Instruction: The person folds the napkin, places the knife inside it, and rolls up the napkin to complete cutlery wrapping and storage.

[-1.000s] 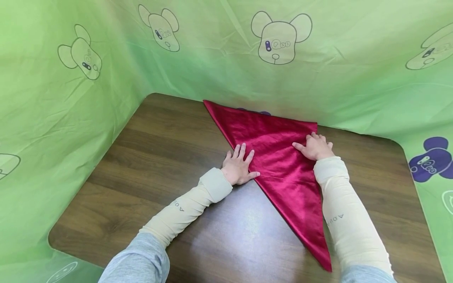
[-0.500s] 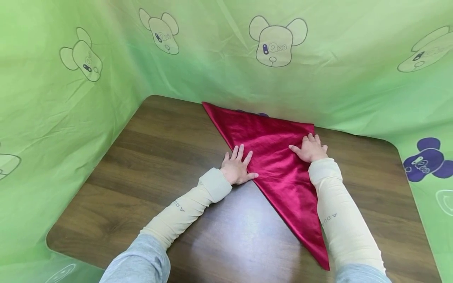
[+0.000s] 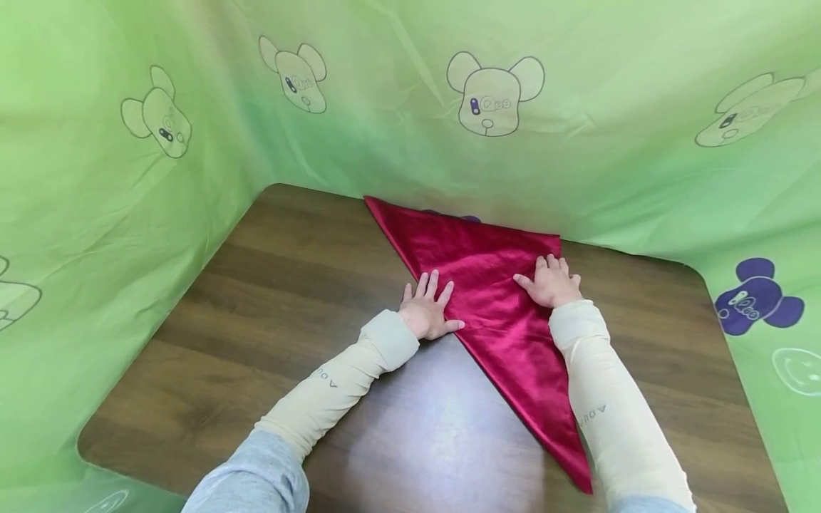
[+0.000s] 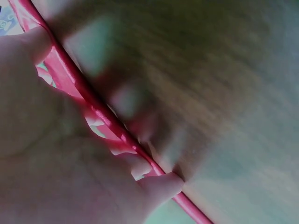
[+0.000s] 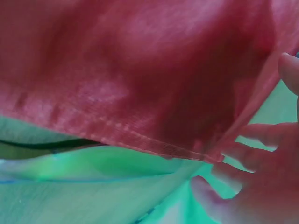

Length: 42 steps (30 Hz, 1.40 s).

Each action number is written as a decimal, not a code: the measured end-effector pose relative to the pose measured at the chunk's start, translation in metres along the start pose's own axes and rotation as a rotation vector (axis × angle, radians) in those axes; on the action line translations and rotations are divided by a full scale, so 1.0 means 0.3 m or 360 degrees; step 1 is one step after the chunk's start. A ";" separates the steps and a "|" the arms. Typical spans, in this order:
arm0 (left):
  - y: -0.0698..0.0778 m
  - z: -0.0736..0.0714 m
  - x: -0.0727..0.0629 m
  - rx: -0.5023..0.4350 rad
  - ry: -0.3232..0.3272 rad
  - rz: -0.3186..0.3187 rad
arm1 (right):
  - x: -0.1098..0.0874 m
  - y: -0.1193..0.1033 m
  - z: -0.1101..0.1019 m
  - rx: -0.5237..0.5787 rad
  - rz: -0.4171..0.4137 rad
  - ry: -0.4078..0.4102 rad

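A shiny dark red cloth [image 3: 500, 285], folded into a triangle, lies on the wooden table. Its long folded edge faces left and toward me. My left hand [image 3: 426, 313] rests with spread fingers across the middle of that edge, partly on the cloth and partly on the wood. In the left wrist view the folded edge [image 4: 105, 114] runs under the fingers and thumb. Near the cloth's far right corner my right hand [image 3: 550, 282] lies with spread fingers on the fabric, close to its right edge. The right wrist view shows a stitched hem [image 5: 140, 140] beside the fingers.
The brown wooden table [image 3: 269, 299] has rounded corners. A green curtain [image 3: 385, 128] printed with bear heads hangs along its back and left sides and also shows at the right. The cloth's far edge lies close against the curtain.
The head view has shifted slightly, so the scene sits a little lower in it. The right hand has moved slightly left toward the left hand; the left hand and the cloth look nearly unchanged.
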<state>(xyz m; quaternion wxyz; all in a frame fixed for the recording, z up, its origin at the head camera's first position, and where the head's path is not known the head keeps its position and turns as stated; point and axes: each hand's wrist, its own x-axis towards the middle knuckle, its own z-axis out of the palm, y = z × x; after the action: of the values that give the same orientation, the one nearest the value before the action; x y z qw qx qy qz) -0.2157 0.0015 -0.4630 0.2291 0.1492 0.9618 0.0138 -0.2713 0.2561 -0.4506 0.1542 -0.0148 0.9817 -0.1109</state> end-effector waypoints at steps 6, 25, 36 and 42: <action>-0.001 -0.005 0.028 -0.0041 -0.0033 0.0012 | -0.034 -0.028 0.000 0.0001 -0.0004 -0.0043; -0.022 -0.029 0.088 -0.0079 -0.0014 0.0010 | -0.220 -0.181 0.060 -0.0004 -0.0082 -0.0223; -0.042 -0.036 0.112 -0.0145 0.0027 0.0001 | -0.320 -0.195 0.122 0.0035 0.0008 -0.0251; -0.032 -0.049 0.122 -0.0138 0.0042 -0.0013 | -0.351 -0.195 0.139 -0.0001 0.0084 -0.0204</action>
<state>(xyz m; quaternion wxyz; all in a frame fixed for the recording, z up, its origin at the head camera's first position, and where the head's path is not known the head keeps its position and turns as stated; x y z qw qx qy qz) -0.2562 0.0036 -0.4668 0.2226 0.1350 0.9639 0.0565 -0.1585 0.1970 -0.4448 0.2195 0.0038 0.9699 -0.1055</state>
